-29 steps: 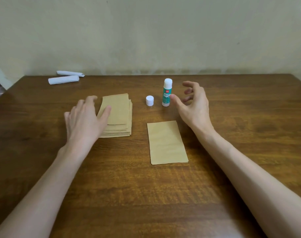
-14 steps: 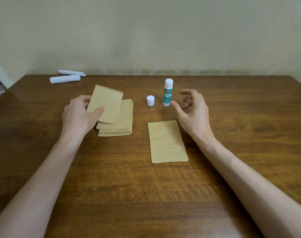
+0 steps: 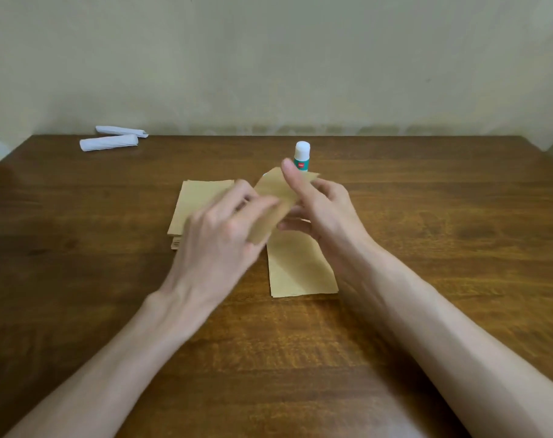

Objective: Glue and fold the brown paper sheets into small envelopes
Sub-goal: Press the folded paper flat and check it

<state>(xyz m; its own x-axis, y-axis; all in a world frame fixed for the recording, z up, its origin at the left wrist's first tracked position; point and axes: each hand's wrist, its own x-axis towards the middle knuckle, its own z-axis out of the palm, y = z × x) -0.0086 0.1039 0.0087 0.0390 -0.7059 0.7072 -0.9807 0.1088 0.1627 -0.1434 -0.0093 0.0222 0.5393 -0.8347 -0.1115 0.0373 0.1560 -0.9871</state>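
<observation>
Wall: plain, pale, behind the far table edge.

Wooden table: dark brown, fills the lower view; all items lie on its far half.

Left hand: raised above the table at centre, motion-blurred. Fingers are curled onto the lower left part of the held sheet; exact finger placement cannot be told through the blur.

Right hand: just beside the left hand, also raised. Thumb lies straight up the face of the held sheet, the other fingers curl behind it, so the sheet is pinched between them.

Stack of brown paper sheets: flat on the table, left of centre, partly hidden by the left hand.

Flat sheet: a single brown sheet lying on the table under both hands, near edge visible (far end covered).

Held sheet: off the table, tilted, between the two hands, above the flat sheet and right of the stack.

White paper rolls: two, far left, near the wall.

Glue stick: upright, behind the held sheet, base hidden.
</observation>
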